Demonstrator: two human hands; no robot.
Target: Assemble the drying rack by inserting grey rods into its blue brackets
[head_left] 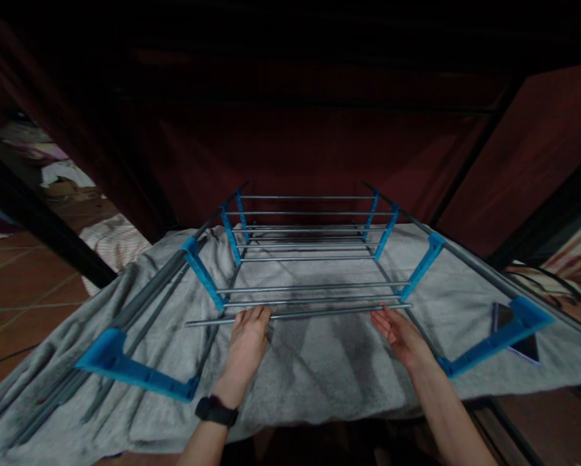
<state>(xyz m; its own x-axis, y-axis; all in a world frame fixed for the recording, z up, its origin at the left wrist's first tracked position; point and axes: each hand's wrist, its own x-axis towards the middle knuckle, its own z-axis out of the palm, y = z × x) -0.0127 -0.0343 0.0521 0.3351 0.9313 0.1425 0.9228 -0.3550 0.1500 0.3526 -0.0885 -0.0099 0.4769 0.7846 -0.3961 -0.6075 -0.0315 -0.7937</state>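
A loose grey metal rod [319, 313] lies crosswise in front of me, its left end sticking out past the side of a rack frame. My left hand [250, 330] is closed around this rod, left of its middle. Close to the rod's right end is my right hand [401, 335], fingers stretched and loosely apart; its fingertips reach the rod, but whether they press on it is unclear. The rack has blue plastic brackets [205, 278] along both sides, with several thin metal rods [314, 286] spanning between them toward the back.
The rack lies on a grey blanket [319, 369]. Spare grey tubes [42, 408] rest at the left, near a blue bracket [139, 369]. A phone [528, 346] lies partly behind the right front bracket [501, 340]. A dark red panel [314, 149] stands behind.
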